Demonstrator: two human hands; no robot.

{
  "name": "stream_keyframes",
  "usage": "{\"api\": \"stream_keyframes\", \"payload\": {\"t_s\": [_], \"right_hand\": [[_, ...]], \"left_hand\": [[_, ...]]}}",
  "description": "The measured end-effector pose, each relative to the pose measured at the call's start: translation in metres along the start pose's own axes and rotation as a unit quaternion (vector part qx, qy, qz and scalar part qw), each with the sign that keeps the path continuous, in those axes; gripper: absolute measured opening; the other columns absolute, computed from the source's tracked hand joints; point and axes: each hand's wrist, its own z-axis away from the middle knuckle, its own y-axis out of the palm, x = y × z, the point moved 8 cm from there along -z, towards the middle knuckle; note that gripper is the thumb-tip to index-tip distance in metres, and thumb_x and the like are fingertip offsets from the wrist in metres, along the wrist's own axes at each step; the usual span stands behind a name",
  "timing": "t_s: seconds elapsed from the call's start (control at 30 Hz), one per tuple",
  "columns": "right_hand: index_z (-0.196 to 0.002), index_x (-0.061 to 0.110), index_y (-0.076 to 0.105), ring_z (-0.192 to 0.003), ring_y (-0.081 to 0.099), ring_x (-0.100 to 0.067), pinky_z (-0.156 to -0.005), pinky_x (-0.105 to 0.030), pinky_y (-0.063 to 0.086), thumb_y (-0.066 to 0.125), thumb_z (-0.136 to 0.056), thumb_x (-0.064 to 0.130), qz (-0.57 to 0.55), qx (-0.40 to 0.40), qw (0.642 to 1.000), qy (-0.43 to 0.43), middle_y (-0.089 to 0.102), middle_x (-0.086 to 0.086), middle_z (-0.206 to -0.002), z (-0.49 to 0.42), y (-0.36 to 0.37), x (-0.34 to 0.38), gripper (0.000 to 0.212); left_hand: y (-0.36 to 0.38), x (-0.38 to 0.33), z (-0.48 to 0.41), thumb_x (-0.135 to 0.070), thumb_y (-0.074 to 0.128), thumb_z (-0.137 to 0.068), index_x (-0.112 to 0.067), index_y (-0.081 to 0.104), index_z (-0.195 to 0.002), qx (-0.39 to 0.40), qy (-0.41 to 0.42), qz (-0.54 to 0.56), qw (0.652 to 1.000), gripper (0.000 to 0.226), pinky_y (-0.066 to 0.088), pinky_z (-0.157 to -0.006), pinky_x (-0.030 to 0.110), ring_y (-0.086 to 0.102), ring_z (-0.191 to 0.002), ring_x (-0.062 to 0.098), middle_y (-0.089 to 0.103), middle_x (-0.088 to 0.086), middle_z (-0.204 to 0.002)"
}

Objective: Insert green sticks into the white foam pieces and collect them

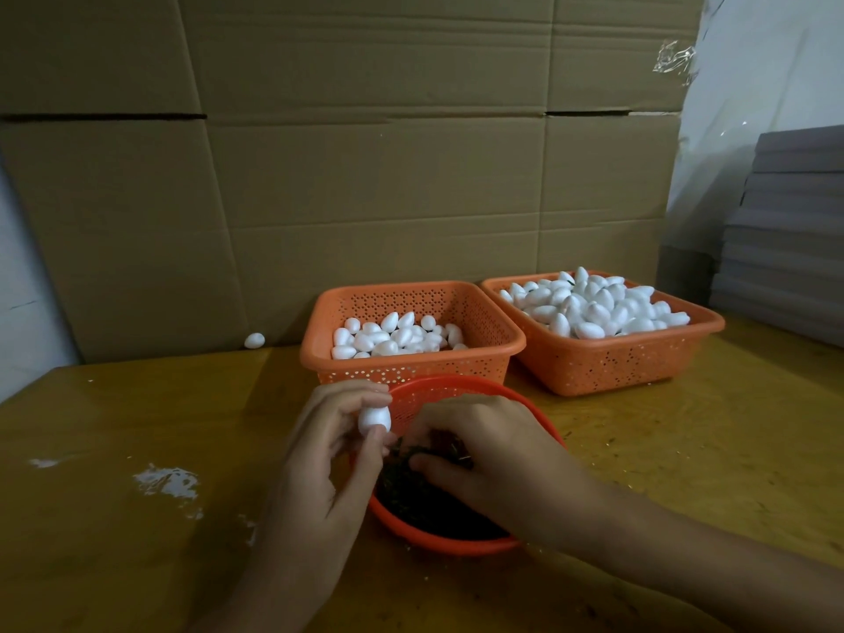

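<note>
While left fingers (349, 397) pinch foam egg (374, 418) by bowl rim (456, 384), right fingers (438, 466), grip unclear

Stacked brown cardboard boxes (365, 175) stood along the far edge of the yellow wooden tabletop (685, 450). At the far right rose a stack of grey boards (790, 249), with crumpled clear plastic film (676, 61) above. White smears (166, 482) marked the near left.
</note>
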Motion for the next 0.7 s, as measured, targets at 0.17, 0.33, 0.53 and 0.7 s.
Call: {"api": "stream_keyframes", "payload": {"t_s": [0.17,0.33,0.53,0.7], "right_hand": [[-0.111,0.041,0.067,-0.096,0.062,0.005,-0.08,-0.013,0.047,0.077,-0.089,0.037,-0.027,-0.035,0.999,0.029,0.068,0.023,-0.097,0.003,-0.005,-0.006,0.024],[-0.104,0.038,0.072,-0.098,0.063,0.008,-0.082,-0.01,0.047,0.076,-0.091,0.034,-0.046,-0.048,0.997,0.037,0.072,0.025,-0.099,0.002,-0.007,-0.009,0.014],[-0.098,0.039,0.07,-0.097,0.058,-0.002,-0.081,-0.02,0.048,0.075,-0.09,0.037,-0.059,-0.067,0.995,0.04,0.058,0.02,-0.101,0.001,-0.01,-0.01,0.01],[-0.094,0.028,0.069,-0.088,0.068,-0.008,-0.079,-0.039,0.055,0.076,-0.092,0.023,-0.158,-0.07,0.983,0.06,0.07,0.013,-0.086,0.0,-0.013,-0.017,0.009]], "left_hand": [[-0.003,0.003,0.001,-0.023,0.067,-0.092,-0.036,0.059,-0.135,-0.019,-0.008,-0.03,0.999,0.046,0.053,-0.094,0.012,0.068,-0.118,0.007,0.052,-0.017,-0.135],[-0.002,0.001,-0.001,-0.031,0.065,-0.09,-0.032,0.061,-0.119,-0.02,-0.002,-0.016,1.0,0.029,0.053,-0.095,0.013,0.068,-0.116,0.007,0.056,-0.014,-0.126],[-0.003,0.008,0.0,-0.042,0.069,-0.085,-0.035,0.058,-0.106,-0.016,-0.043,0.033,0.998,0.024,0.054,-0.093,0.015,0.071,-0.109,0.008,0.069,-0.014,-0.109],[-0.003,0.004,0.0,-0.038,0.068,-0.087,-0.037,0.057,-0.1,-0.017,-0.024,0.028,0.999,0.017,0.052,-0.09,0.01,0.07,-0.109,0.003,0.07,-0.018,-0.11]]}}
